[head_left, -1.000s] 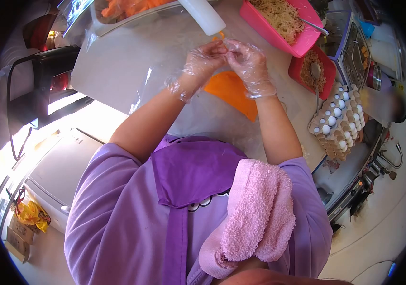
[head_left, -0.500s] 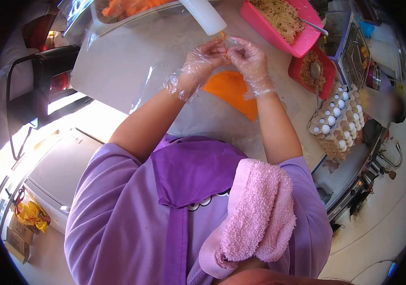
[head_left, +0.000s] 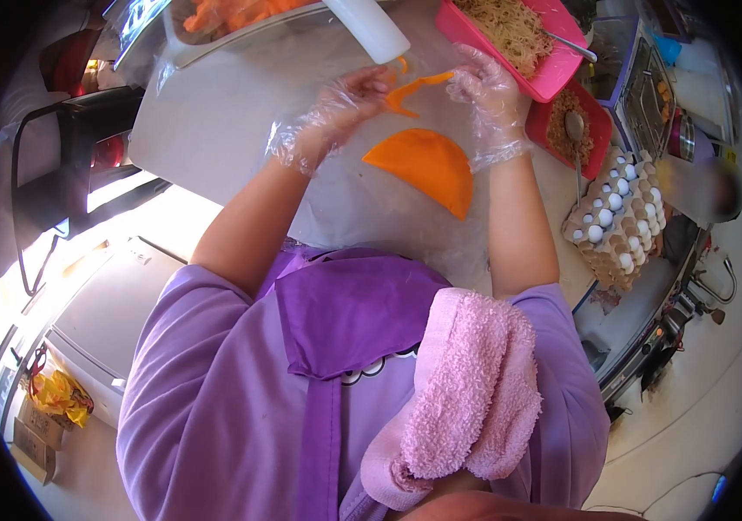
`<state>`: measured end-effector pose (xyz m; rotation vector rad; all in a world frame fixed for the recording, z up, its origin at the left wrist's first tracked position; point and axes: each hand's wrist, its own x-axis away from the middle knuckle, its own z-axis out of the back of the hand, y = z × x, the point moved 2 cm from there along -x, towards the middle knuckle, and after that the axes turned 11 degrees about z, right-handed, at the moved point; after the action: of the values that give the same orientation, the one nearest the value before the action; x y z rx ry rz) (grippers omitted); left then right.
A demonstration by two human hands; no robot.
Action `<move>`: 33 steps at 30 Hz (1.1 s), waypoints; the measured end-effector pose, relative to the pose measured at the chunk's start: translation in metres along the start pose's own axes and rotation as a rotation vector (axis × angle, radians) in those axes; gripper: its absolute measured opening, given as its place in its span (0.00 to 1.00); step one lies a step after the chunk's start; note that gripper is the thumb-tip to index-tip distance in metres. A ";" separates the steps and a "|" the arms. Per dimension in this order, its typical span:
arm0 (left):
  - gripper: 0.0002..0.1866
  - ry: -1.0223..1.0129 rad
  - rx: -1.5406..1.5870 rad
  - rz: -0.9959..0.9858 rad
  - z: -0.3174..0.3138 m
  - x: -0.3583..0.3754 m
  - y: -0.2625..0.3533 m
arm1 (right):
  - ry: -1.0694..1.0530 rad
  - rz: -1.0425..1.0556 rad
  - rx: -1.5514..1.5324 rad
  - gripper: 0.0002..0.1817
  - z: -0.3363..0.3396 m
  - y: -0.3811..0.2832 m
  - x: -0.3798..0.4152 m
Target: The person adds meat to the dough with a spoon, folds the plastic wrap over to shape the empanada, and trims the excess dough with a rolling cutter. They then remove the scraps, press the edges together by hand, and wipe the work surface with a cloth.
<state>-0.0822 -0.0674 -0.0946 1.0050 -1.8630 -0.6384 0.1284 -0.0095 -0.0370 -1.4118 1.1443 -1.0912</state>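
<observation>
A thin strip of orange dough (head_left: 407, 90) is stretched between my two hands above the table. My left hand (head_left: 346, 106), in a clear plastic glove, pinches its left part, where a loose tail hangs down. The other end is between the thumb and fingers of my right hand (head_left: 488, 91), gloved the same way, close to the pink tub. Below them an orange folded half-round dough sheet (head_left: 427, 169) lies on the table, touched by neither hand. Just beyond my left fingers is a white rolling pin or cylinder (head_left: 369, 28), with a bit of orange dough at its near end.
A pink tub (head_left: 557, 80) of shredded filling with a spoon stands at the back right. Beside it are a red tub (head_left: 598, 143) with brown filling and a spoon, then egg trays (head_left: 601, 254). A container (head_left: 181, 54) of orange dough sits at the back left.
My hands have moved apart, left hand leftward and right hand rightward, drawing the orange strip out between them. The folded dough sheet stays on the table, now more fully visible.
</observation>
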 end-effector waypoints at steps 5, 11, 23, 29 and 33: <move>0.27 0.064 -0.063 0.047 0.006 -0.002 0.001 | 0.037 -0.067 0.187 0.20 -0.005 0.007 0.001; 0.23 0.332 -0.558 0.023 -0.001 -0.005 -0.003 | 0.059 -0.175 0.295 0.17 0.000 0.041 -0.002; 0.20 0.389 -0.804 -0.032 -0.009 -0.001 -0.001 | -0.336 0.363 1.138 0.09 -0.038 0.038 0.000; 0.21 0.389 -0.852 -0.059 -0.013 0.007 0.006 | -0.408 0.358 1.241 0.13 -0.037 0.034 -0.003; 0.20 0.405 -0.868 -0.096 -0.012 0.009 0.005 | -0.399 0.463 1.245 0.12 -0.040 0.029 -0.004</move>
<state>-0.0755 -0.0723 -0.0813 0.5742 -1.0099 -1.0785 0.0856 -0.0137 -0.0614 -0.3074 0.2871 -0.8391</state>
